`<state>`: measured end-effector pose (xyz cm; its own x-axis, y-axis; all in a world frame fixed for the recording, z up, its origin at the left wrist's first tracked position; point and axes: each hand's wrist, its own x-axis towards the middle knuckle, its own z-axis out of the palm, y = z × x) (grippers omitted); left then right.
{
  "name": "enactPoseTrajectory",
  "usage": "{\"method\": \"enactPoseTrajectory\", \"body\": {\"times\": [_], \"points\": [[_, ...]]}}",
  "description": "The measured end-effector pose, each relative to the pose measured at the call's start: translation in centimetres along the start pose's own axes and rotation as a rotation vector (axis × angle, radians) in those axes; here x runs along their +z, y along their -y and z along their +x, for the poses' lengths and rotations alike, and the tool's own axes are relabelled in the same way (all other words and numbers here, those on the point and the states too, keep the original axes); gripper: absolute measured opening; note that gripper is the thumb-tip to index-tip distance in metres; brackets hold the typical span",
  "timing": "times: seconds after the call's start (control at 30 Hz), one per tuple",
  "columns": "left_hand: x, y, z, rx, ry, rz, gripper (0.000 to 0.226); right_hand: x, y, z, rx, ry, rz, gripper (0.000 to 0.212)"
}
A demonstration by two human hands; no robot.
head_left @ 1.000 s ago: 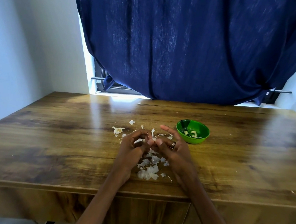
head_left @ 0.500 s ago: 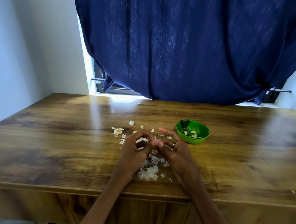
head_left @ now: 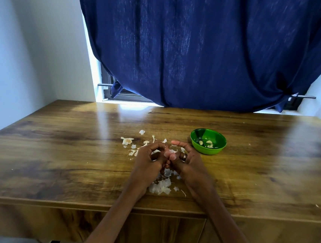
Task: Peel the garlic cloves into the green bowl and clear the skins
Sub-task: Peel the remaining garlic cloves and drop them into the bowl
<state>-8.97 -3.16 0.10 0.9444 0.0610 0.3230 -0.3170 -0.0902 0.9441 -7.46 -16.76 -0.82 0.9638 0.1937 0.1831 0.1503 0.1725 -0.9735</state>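
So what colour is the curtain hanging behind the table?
Dark navy blue, plain with a faint woven streak; the curtain shows best in the head view.

Wooden counter (head_left: pixel 55 150), glossy, glare patch at far edge. Dark blue curtain (head_left: pixel 202 47) hangs behind it, covering most of a window (head_left: pixel 119 92); daylight leaks in at lower left. Metal rod (head_left: pixel 305 96) sticks out at curtain's right. White walls (head_left: pixel 26 40) either side.

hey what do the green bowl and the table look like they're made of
The green bowl looks like glossy plastic: uniform bright colour, thin rim, soft highlights inside; glazed ceramic can't be ruled out. The table shows brown wood grain under a smooth, semi-gloss finish that mirrors the window light; whether solid wood or a printed laminate can't be told.
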Motion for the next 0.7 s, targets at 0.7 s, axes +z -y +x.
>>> {"method": "enactPoseTrajectory", "body": {"times": [0.7], "points": [[1.3,1.5,0.2,0.42,-0.217,0.419,0.025,0.5,0.8,-0.3,-0.008,-0.038,0.163,0.049]]}}
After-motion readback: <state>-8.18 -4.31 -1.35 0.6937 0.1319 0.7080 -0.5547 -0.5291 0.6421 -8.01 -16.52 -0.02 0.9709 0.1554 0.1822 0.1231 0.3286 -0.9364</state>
